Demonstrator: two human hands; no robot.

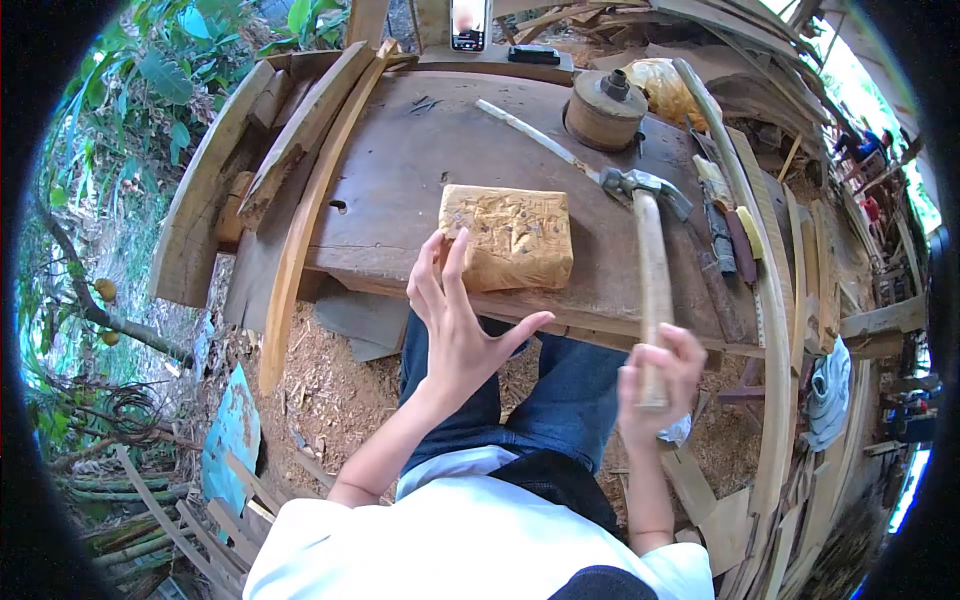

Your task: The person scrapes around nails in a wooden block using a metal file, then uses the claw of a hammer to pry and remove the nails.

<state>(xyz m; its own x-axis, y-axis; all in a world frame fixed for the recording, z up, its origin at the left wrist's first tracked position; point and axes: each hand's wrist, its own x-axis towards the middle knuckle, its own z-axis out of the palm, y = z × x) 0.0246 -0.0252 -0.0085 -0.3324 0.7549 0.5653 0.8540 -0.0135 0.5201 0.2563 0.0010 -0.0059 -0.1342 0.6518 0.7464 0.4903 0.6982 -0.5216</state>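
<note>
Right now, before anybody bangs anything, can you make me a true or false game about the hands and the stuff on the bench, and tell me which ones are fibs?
1. The right hand grips the claw hammer. True.
2. The brown block rests on the wooden workbench. True.
3. The left hand is wrapped round the hammer too. False: it is spread, with its fingers at the block's near left side.
4. The round wooden piece with a dark top is farther from the person than the block. True.
5. The phone is black and switched off. False: the phone beyond the bench is lit up.
</note>
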